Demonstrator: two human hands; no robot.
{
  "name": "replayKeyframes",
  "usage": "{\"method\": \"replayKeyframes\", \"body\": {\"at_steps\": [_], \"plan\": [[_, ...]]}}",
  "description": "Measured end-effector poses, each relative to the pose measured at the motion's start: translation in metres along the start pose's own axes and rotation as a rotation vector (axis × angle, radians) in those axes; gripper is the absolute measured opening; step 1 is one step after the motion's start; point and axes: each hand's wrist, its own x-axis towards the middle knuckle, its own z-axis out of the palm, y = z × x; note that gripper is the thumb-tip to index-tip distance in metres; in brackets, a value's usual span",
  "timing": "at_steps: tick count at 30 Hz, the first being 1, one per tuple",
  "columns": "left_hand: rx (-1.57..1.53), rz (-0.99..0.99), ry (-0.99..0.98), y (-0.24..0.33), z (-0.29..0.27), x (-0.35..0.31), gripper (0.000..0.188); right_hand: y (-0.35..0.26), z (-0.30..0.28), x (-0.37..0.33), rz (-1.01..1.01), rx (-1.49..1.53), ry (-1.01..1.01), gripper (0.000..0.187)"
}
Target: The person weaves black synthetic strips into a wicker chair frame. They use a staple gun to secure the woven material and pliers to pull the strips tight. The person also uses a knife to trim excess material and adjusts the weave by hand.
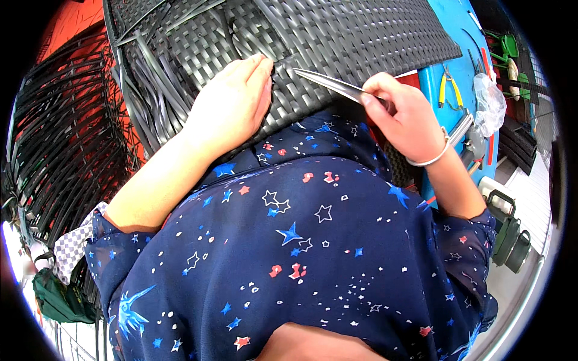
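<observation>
A black and grey woven plastic panel [355,36] lies before me, its near edge at my lap. On it rests my left hand [235,99], fingers closed together and fingertips down at the weave; whatever they pinch is hidden. My right hand [409,117] grips a pair of pointed metal scissors [337,85], whose handles are mostly covered by the fingers. The scissors' blades point left over the panel, their tips a little right of my left fingertips. Loose dark strips [153,84] bunch at the panel's left side.
Right of the panel, a blue tabletop [430,90] carries yellow-handled pliers [448,90] and a clear plastic bag [489,103]. Black woven pieces [66,138] are stacked at the left against red. A dark green bottle-like container [512,240] stands at the lower right.
</observation>
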Motion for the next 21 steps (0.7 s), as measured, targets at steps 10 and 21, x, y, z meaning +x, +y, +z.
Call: {"method": "replayKeyframes", "body": {"at_steps": [10,21], "plan": [[-0.020,-0.016,0.000,0.000,-0.001,0.001,0.033,0.024,0.045,0.004,-0.005,0.209,0.107,0.018],[-0.026,-0.021,0.003,0.002,-0.001,0.001,0.034,0.011,0.046,0.001,0.047,0.178,0.200,0.018]]}}
